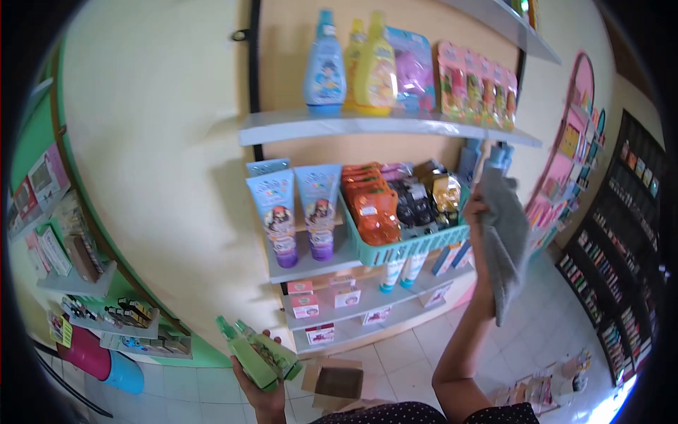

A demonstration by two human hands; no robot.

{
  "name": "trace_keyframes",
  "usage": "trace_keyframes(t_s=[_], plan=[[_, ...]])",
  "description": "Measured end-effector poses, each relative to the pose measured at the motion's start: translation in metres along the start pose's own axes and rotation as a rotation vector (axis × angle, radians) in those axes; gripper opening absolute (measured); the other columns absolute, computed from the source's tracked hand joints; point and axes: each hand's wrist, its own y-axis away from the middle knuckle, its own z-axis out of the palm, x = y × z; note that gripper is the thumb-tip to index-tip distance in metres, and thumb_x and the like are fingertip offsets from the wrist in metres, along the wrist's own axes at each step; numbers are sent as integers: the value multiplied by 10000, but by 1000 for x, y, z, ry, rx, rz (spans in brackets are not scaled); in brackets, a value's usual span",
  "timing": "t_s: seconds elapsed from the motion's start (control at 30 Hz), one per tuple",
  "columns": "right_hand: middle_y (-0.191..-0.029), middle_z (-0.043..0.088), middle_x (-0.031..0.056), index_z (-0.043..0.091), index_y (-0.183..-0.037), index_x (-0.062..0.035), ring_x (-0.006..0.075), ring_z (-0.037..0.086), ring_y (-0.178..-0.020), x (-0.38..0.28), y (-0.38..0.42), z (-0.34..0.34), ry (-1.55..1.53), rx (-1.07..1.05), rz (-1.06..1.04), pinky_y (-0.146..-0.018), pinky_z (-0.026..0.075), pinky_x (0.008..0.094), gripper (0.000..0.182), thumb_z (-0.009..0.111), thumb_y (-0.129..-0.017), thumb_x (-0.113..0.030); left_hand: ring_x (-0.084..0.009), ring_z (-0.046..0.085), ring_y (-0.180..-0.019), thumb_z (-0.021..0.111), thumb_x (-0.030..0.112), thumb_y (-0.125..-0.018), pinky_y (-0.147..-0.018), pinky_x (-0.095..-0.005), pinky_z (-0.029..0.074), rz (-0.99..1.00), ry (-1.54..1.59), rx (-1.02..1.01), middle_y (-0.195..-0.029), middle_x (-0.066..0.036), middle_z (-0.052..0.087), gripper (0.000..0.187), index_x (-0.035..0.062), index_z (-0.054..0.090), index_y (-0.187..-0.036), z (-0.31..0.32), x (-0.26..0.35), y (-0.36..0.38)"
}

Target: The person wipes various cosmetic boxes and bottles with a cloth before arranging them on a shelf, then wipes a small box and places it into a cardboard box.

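Low in the view, my left hand [265,396] is closed around two green bottles [258,357]. My right hand [477,208] is raised at the right end of the shelves, gripping a grey cloth [505,240] that hangs down. Just behind the cloth stand blue bottles [498,155], partly covered by it. Left of my right hand, a teal basket [413,247] holds orange, black and gold packets. Two blue and purple tubes [318,212] stand upright beside the basket on the middle shelf.
The upper shelf [381,126] bears blue and yellow bottles and carded items. Small boxes [305,305] stand on lower shelves. An open cardboard box [339,381] lies on the floor. More shelves [78,279] are at the left, and a black rack [614,233] stands at the right.
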Motion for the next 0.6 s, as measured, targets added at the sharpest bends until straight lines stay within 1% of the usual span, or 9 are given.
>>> trace_keyframes(t_s=[0.03, 0.07, 0.2, 0.27, 0.3, 0.37, 0.5, 0.53, 0.6], plan=[[-1101, 402, 149, 389, -1142, 24, 251, 359, -1004, 9, 8, 2, 357, 21, -86, -754, 360, 313, 466, 516, -717, -117, -313, 428, -1052, 292, 494, -841, -891, -411, 344, 17, -13, -11, -1149, -155, 433, 531, 114, 353, -1206, 8, 1, -3], [-1112, 397, 147, 384, -1149, 22, 258, 353, -1010, 17, 17, 5, 715, 73, -164, -764, 357, 312, 473, 513, -713, -109, -324, 421, -1052, 349, 475, -839, -872, -413, 372, 45, -4, -37, -1134, -173, 441, 454, 85, 540, -972, 19, 1, -2], [-948, 543, 100, 524, -1042, -73, 178, 481, -953, 47, 36, 14, 875, -67, -82, -760, 412, 268, 377, 529, -677, 23, -359, 422, -1043, 317, 492, -838, -897, -476, 336, -13, -41, -125, -1153, -193, 416, 464, 76, 468, -977, 32, -5, 4], [-965, 555, 106, 567, -1006, -85, 173, 501, -970, 62, 53, 36, 603, -4, 170, -783, 414, 254, 391, 515, -653, 76, -414, 411, -1028, 362, 476, -831, -873, -555, 325, -366, 299, -358, -1153, -241, 384, 436, 54, 461, -867, 64, -3, 14], [-1024, 530, 124, 576, -996, -74, 188, 489, -1001, 67, 65, 54, 279, 85, 375, -807, 402, 251, 404, 497, -639, 96, -414, 411, -1028, 362, 476, -831, -873, -555, 325, -378, 286, -354, -1153, -241, 384, 436, 54, 461, -867, 71, -7, 11], [-1090, 484, 128, 586, -980, -52, 197, 484, -1001, 94, 74, 36, 627, -234, -3, -819, 398, 260, 417, 461, -620, 118, -449, 422, -986, 405, 481, -815, -832, -609, 323, -318, 543, -611, -1156, -278, 351, 439, 43, 436, -830, 83, -15, 7], [-1140, 452, 117, 565, -1028, -39, 213, 453, -1035, 94, 97, 19, 630, -404, 3, -858, 378, 302, 385, 524, -665, 81, -408, 375, -1021, 419, 373, -831, -879, -528, 306, -402, 693, -362, -1173, -245, 337, 302, 74, 455, -812, 79, 2, -5], [-1144, 446, 124, 545, -1056, -31, 223, 438, -1052, 93, 104, 15, 606, -484, 21, -873, 358, 313, 386, 544, -677, 44, -363, 343, -1066, 410, 295, -835, -907, -488, 278, -470, 708, -562, -1193, -198, 335, 208, 98, 471, -806, 106, -1, 2], [-1149, 440, 131, 524, -1085, -23, 233, 424, -1068, 89, 112, 10, 576, -552, 19, -889, 338, 324, 398, 564, -690, 7, -344, 352, -1066, 407, 287, -836, -907, -491, 278, -433, 686, -620, -1203, -178, 333, 194, 109, 476, -807, 109, 0, -6]])
